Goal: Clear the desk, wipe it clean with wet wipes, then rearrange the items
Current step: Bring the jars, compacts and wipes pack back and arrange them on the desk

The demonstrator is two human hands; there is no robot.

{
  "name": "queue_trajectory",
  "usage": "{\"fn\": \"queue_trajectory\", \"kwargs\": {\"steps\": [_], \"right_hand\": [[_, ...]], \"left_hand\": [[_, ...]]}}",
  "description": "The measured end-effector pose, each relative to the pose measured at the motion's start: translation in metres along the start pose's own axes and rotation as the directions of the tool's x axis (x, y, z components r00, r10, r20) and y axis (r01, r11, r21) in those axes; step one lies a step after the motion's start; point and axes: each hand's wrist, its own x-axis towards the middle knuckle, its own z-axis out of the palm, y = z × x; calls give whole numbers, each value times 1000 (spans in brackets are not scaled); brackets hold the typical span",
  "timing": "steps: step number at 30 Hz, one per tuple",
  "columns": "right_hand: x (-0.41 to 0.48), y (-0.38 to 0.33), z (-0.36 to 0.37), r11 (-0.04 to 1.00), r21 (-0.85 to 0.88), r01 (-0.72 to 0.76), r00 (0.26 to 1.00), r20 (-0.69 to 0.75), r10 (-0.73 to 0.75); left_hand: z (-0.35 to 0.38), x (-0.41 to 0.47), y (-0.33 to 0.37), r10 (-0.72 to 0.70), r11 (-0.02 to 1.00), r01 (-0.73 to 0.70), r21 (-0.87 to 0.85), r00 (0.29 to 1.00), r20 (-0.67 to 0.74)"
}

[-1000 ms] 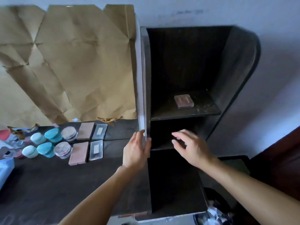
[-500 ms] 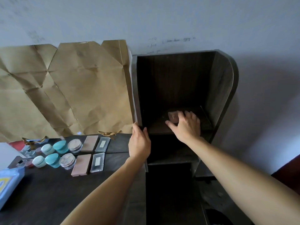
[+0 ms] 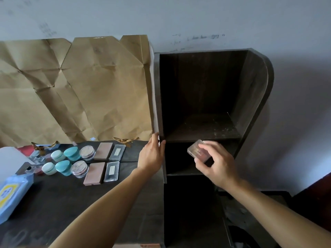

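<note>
Right hand (image 3: pixel 216 163) pinches a small pinkish compact (image 3: pixel 198 151) between thumb and curled fingers, in the air just in front of the shelf unit (image 3: pixel 250 90), at its middle opening and under the top shelf board (image 3: pixel 202 127). Top compartment is open and roomy, with pale specks on the board. Lower compartments are too dark to read. Left hand (image 3: pixel 152 155) clasps the front edge of the unit's left side panel, thumb on one side and fingers on the other. Desk (image 3: pixel 71 208) butts against that panel, bare dark surface under the left forearm. Compact's lettering is blurred. Wet wipes pack (image 3: pixel 10 196) sits at the desk's left, cut off by the frame. In two rows near creased brown paper (image 3: pixel 93 90): teal jars (image 3: pixel 71 153), pink palettes (image 3: pixel 94 173), clear cases (image 3: pixel 112 171). Far-left clutter is unclear.
</note>
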Motion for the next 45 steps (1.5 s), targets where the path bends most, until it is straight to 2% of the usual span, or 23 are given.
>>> {"fn": "queue_trajectory", "kwargs": {"steps": [3,12,15,18,22,26,30,35,39,45], "right_hand": [[-21,-15,20,998,55,-35,992,124,28],[-48,-61,156,996,25,-91,877,476,68],[-43,-74,207,992,-3,-129,834,541,110],[-32,-81,256,993,-66,-99,800,588,119],[-10,-88,318,976,-203,-74,722,664,193],[12,-91,367,954,-292,-64,641,721,264],[23,-82,394,955,-298,6,580,778,239],[31,-71,405,932,-309,188,490,852,183],[33,-72,411,926,-331,180,471,856,214],[27,-73,415,945,-301,127,492,846,204]], "left_hand": [[-7,-23,-41,38,992,-46,118,997,74],[-35,-113,-190,-256,929,149,339,920,298],[-51,-123,-233,-317,903,181,389,893,320],[-67,-123,-271,-340,880,180,439,885,318],[-79,-122,-320,-309,863,105,494,884,351],[-80,-129,-362,-365,844,128,521,848,384],[-75,-147,-385,-357,835,75,544,827,434],[-68,-161,-394,-342,866,133,482,860,378],[-67,-168,-398,-316,890,158,428,890,330],[-61,-174,-405,-279,905,140,402,909,309]]}}
